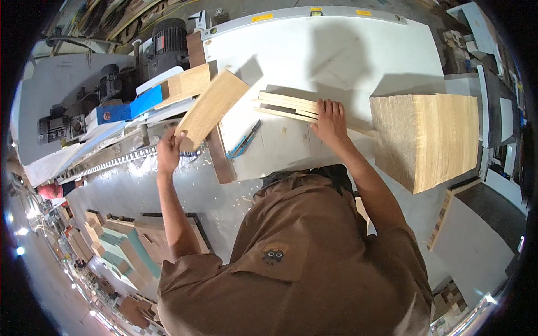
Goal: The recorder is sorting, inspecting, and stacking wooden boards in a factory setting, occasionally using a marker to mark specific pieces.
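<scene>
My left hand (pixel 169 148) is closed on the near end of a flat wooden board (pixel 216 106), which is tilted above the left end of the white work table (pixel 280 59). My right hand (pixel 332 120) grips the right end of several thin wooden boards (pixel 286 103) standing on edge side by side on the table, with gaps between them. Between my hands lies a slim blue and black tool (pixel 244 140), its exact kind unclear. To the right of my right hand is a large stack of pale wooden boards (pixel 426 140).
A long metal spirit level (pixel 308 13) lies along the table's far edge. At the left stands a machine with dark motors (pixel 168 45) and a blue part (pixel 131 106). Stacked wood pieces (pixel 120 246) sit lower left. A person in red (pixel 50 191) is far left.
</scene>
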{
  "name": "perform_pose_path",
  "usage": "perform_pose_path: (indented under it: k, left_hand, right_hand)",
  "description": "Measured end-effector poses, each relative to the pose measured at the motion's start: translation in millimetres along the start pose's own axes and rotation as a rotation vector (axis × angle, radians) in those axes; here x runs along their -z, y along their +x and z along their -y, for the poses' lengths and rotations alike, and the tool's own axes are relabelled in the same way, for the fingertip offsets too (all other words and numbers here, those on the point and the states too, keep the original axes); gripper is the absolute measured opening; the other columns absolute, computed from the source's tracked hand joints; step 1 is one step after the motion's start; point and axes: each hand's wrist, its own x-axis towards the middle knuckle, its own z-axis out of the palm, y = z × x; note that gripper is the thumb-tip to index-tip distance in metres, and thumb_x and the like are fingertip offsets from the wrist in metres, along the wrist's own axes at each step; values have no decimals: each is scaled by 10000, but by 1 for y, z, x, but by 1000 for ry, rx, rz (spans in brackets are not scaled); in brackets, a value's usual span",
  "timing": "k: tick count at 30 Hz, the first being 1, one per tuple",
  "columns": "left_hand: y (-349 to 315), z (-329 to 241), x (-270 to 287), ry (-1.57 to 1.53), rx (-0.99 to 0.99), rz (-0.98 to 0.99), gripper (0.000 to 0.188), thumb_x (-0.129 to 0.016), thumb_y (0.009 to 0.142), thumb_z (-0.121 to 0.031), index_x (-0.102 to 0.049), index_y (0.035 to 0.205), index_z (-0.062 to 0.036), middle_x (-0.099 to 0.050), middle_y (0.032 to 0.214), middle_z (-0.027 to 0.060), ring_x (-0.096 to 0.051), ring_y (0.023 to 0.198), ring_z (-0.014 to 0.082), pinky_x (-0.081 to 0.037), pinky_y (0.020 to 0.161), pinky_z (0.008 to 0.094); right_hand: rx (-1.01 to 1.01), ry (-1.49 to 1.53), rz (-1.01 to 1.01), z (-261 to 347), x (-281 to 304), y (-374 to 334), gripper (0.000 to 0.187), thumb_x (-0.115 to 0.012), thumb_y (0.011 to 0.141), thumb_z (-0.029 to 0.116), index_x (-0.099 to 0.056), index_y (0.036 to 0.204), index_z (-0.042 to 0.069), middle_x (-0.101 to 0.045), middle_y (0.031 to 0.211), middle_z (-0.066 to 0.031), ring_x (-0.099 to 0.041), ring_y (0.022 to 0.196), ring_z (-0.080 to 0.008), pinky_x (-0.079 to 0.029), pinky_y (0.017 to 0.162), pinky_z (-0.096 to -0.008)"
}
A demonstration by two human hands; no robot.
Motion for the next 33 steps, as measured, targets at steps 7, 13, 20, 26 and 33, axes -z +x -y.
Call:
perform_pose_path:
  k: [7,13,20,26,33]
  left_hand:
    - [-68,79,-106,96,293,-116,396,-627,1066,-381,-685,1265,-44,-758,1037,207,-739,948,327,-542,827,392]
    - [-85,114,-140,-83,390,-57,461,-648,1040,-420,-662,1275,-24,-736,1118,232,-692,1065,429,-537,876,466]
    - [-50,10,-148,126,-4,-104,715,-755,955,-352,-487,1530,-23,-520,1517,251,-496,1405,405,-414,1165,487]
    - [-15,-34,-249,-547,-115,161,1086,-837,879,-362,-183,1653,28,-247,1697,261,-280,1557,356,-240,1276,434]
    - [-12,-81,-304,-866,-87,114,1091,-780,919,-384,-98,1671,16,-316,1632,257,-343,1501,357,-291,1236,463]
  right_hand:
    - [-21,40,103,2,-2,7,763,-873,800,296,-496,1411,37,-566,1396,-175,-537,1299,-352,-394,1140,-480]
    - [43,38,100,-8,-9,2,699,-886,781,288,-545,1343,52,-630,1307,-148,-592,1232,-335,-435,1084,-465]
    - [72,87,188,-19,-11,-32,635,-869,788,265,-564,1312,74,-634,1294,-158,-595,1229,-352,-426,1098,-483]
    - [30,99,19,-21,-1,-48,685,-849,795,250,-544,1370,36,-592,1346,-184,-514,1347,-366,-361,1180,-511]
    - [-204,57,-26,-79,15,-95,772,-866,750,293,-539,1397,26,-524,1410,-218,-429,1415,-423,-292,1222,-564]
